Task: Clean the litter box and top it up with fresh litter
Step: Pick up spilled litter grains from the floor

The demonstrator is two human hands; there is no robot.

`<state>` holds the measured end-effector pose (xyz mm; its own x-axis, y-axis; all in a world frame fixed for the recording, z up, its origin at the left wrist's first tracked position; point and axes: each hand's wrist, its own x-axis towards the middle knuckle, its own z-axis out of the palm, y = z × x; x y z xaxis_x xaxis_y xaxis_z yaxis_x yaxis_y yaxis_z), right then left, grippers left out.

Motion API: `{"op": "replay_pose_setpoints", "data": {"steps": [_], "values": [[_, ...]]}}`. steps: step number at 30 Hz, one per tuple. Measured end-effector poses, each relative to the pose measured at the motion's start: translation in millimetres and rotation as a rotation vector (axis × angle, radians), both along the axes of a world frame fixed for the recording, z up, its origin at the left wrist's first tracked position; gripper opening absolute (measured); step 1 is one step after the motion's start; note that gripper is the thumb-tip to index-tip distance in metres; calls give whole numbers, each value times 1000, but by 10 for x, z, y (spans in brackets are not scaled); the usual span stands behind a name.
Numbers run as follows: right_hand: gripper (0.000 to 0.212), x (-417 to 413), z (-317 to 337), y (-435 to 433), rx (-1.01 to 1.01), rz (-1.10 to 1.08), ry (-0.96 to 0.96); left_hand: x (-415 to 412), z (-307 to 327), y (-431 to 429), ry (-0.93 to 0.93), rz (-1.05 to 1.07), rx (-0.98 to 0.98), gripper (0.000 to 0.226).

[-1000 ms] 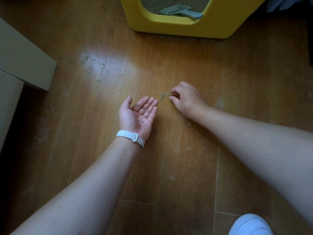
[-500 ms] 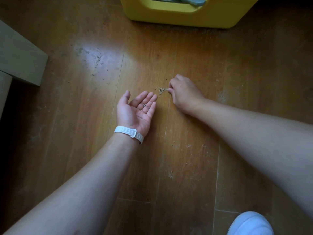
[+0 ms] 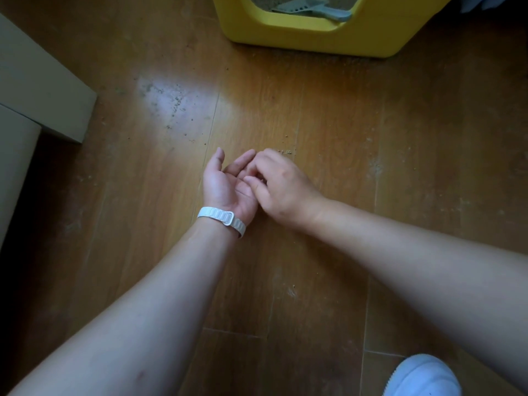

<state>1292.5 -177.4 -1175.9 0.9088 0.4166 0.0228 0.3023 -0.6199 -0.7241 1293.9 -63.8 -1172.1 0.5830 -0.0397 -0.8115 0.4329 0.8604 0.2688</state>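
My right hand (image 3: 283, 187) has left the floor, where it was pinching at the small heap of litter, and is now over the palm of my left hand (image 3: 225, 190). Nearest to me, the toe of my white shoe (image 3: 423, 375) stands on the brown wooden plank floor (image 3: 314, 281). Further out, the left hand, with the white ribbed wristband (image 3: 220, 220), lies palm up, fingers relaxed and a little cupped, so that it serves as a small bowl. The right fingers are curled close together, tips down over this palm. I believe they bring the picked grains there, but whether they hold any now I cannot tell, because they hide it. Just beyond the knuckles a few pale litter grains (image 3: 285, 152) remain on the floor, fewer than before. More specks lie in the bright patch to the left. Far ahead stands the yellow plastic litter box (image 3: 314, 38), with the grey slotted scoop (image 3: 311, 8) resting across its opening.
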Motion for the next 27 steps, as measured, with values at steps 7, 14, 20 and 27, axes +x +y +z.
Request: {"op": "replay_pose_setpoints", "data": {"steps": [7, 14, 20, 27], "values": [[7, 88, 17, -39, 49, -114, 6, 50, 30, 51, -33, 14, 9, 55], [6, 518, -276, -352, -194, -247, 116, 35, -57, 201, -5, 6, 48, 56], [13, 575, -440, -471, -290, -109, 62, 61, -100, 198, 1, -10, 35, 56], [34, 565, -486, -455, -276, -75, -4, 118, -128, 148, -10, -23, 10, 56]]}}
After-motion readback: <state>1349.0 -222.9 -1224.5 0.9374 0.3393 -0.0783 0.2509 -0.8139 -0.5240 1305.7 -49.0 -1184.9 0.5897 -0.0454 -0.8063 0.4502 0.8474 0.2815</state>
